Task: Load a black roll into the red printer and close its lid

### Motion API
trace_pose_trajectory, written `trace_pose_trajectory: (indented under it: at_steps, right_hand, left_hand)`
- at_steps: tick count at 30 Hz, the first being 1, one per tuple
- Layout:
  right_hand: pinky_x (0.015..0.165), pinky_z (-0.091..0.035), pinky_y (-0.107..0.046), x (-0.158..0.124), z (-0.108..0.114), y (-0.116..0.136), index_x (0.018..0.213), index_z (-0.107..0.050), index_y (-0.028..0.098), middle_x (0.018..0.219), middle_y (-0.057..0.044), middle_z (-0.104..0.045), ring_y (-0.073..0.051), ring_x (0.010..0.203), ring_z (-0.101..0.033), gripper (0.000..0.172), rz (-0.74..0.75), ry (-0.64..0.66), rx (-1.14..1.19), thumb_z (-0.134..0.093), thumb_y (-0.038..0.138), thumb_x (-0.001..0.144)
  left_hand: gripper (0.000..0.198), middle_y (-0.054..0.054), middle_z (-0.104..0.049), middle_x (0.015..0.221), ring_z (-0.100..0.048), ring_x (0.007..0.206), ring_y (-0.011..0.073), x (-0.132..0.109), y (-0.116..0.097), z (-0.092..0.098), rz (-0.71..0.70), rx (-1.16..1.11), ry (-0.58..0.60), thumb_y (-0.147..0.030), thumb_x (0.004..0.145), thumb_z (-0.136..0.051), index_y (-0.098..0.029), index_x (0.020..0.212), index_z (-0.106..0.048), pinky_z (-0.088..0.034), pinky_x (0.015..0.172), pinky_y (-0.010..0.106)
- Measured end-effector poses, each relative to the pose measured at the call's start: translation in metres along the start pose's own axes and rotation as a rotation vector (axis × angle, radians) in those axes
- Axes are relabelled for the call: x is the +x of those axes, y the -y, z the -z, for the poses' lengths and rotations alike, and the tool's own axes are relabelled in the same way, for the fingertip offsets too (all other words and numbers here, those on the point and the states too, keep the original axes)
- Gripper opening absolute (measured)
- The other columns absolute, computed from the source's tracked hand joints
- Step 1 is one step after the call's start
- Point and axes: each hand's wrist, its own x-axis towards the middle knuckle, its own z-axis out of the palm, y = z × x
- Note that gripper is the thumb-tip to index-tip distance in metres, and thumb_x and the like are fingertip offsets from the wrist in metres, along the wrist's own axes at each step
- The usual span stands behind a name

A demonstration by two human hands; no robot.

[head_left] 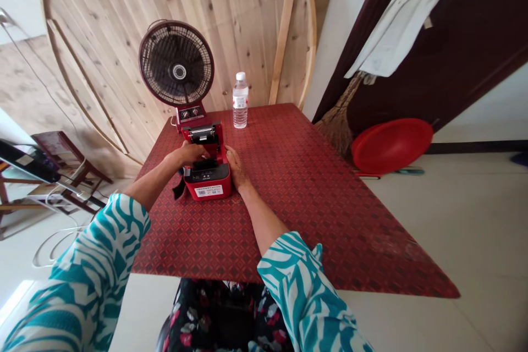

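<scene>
A red thermal receipt printer sits on the red patterned table, its lid raised toward the back. My left hand lies over the printer's top, with the fingers reaching across the open compartment. My right hand presses against the printer's right side. The two hands are close together, and the left one hides part of the opening. A black strip hangs at the printer's left side; I cannot tell what it is.
A dark red desk fan stands just behind the printer, and a water bottle stands at the table's far edge. A broom and red plastic basin lie to the right. A wooden stool stands left.
</scene>
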Motion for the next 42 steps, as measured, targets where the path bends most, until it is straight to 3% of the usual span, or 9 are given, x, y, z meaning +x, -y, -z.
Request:
trace_pose_trajectory:
  at_steps: [4, 7, 13, 19, 22, 30, 34, 37, 42]
  right_hand:
    - [0.117, -0.037, -0.046, -0.001, 0.002, 0.003, 0.123, -0.063, 0.026, 0.135, -0.008, -0.064, -0.025, 0.129, -0.055, 0.074, -0.009, 0.022, -0.004, -0.046, 0.081, 0.077]
    - [0.119, -0.036, -0.046, -0.004, 0.004, 0.011, 0.126, -0.061, 0.024, 0.137, -0.009, -0.062, -0.025, 0.132, -0.054, 0.077, -0.009, 0.063, -0.018, -0.045, 0.081, 0.077]
    - [0.120, -0.035, -0.045, -0.007, 0.006, 0.023, 0.129, -0.060, 0.020, 0.141, -0.011, -0.059, -0.026, 0.135, -0.051, 0.083, -0.041, 0.054, -0.034, -0.044, 0.082, 0.077]
    - [0.119, -0.036, -0.045, -0.007, 0.007, 0.015, 0.131, -0.057, 0.023, 0.143, -0.008, -0.058, -0.025, 0.135, -0.051, 0.074, -0.064, 0.058, 0.001, -0.048, 0.076, 0.080]
    - [0.118, -0.037, -0.047, 0.007, 0.003, 0.012, 0.134, -0.054, 0.023, 0.143, -0.009, -0.057, -0.025, 0.135, -0.051, 0.075, -0.067, 0.003, -0.001, -0.042, 0.076, 0.083]
    - [0.109, -0.046, -0.045, 0.056, -0.011, 0.041, 0.125, -0.057, 0.027, 0.127, -0.005, -0.068, -0.023, 0.122, -0.061, 0.069, -0.005, 0.085, 0.083, -0.040, 0.078, 0.082]
    - [0.106, -0.048, -0.046, 0.048, -0.013, 0.044, 0.110, -0.063, 0.025, 0.116, -0.006, -0.073, -0.025, 0.120, -0.063, 0.069, -0.048, 0.085, 0.120, -0.039, 0.082, 0.079]
    - [0.102, -0.051, -0.047, 0.034, -0.010, 0.040, 0.100, -0.065, 0.025, 0.118, -0.006, -0.072, -0.026, 0.116, -0.065, 0.069, -0.039, 0.041, 0.124, -0.036, 0.083, 0.078]
    - [0.111, -0.043, -0.046, 0.007, 0.000, 0.037, 0.086, -0.067, 0.027, 0.127, -0.004, -0.066, -0.024, 0.124, -0.058, 0.055, 0.137, -0.021, -0.037, -0.036, 0.072, 0.087]
  left_hand:
    - [0.029, 0.003, -0.077, 0.108, -0.070, 0.099, 0.0238, -0.025, 0.008, -0.016, -0.069, -0.448, -0.282, -0.036, 0.082, -0.063, -0.026, 0.106, -0.076, -0.052, 0.088, 0.033]
    - [0.039, 0.005, -0.077, 0.101, -0.071, 0.091, 0.0231, -0.049, 0.004, -0.039, -0.074, -0.719, -0.482, -0.050, 0.088, -0.057, -0.021, 0.107, -0.076, -0.055, 0.082, 0.034]
    - [0.036, 0.008, -0.076, 0.100, -0.067, 0.106, 0.0259, -0.061, -0.003, -0.076, -0.244, -0.785, -0.742, -0.051, 0.091, -0.056, -0.022, 0.088, -0.077, -0.049, 0.100, 0.044]
    - [0.042, 0.008, -0.071, 0.108, -0.059, 0.113, 0.0246, -0.065, -0.005, -0.083, -0.289, -0.560, -0.863, -0.045, 0.099, -0.040, -0.023, 0.098, -0.075, -0.039, 0.106, 0.049]
    - [0.042, 0.008, -0.069, 0.106, -0.057, 0.110, 0.0238, -0.071, -0.008, -0.083, -0.309, -0.403, -0.903, -0.040, 0.101, -0.036, -0.024, 0.103, -0.075, -0.031, 0.110, 0.051]
    - [0.042, 0.007, -0.068, 0.098, -0.056, 0.102, 0.0222, -0.077, -0.010, -0.087, -0.298, -0.259, -0.935, -0.037, 0.100, -0.035, -0.024, 0.108, -0.074, -0.026, 0.111, 0.050]
    - [0.036, 0.005, -0.070, 0.096, -0.058, 0.100, 0.0217, -0.077, -0.011, -0.088, -0.300, -0.252, -0.966, -0.035, 0.098, -0.039, -0.025, 0.104, -0.073, -0.026, 0.112, 0.049]
    - [0.029, 0.005, -0.071, 0.096, -0.059, 0.099, 0.0233, -0.078, -0.012, -0.090, -0.279, -0.251, -1.017, -0.037, 0.094, -0.046, -0.025, 0.096, -0.072, -0.027, 0.111, 0.051]
    - [0.030, 0.010, -0.066, 0.115, -0.052, 0.114, 0.0304, -0.079, -0.013, -0.095, -0.132, -0.271, -1.092, -0.047, 0.090, -0.051, -0.024, 0.082, -0.069, -0.035, 0.103, 0.052]
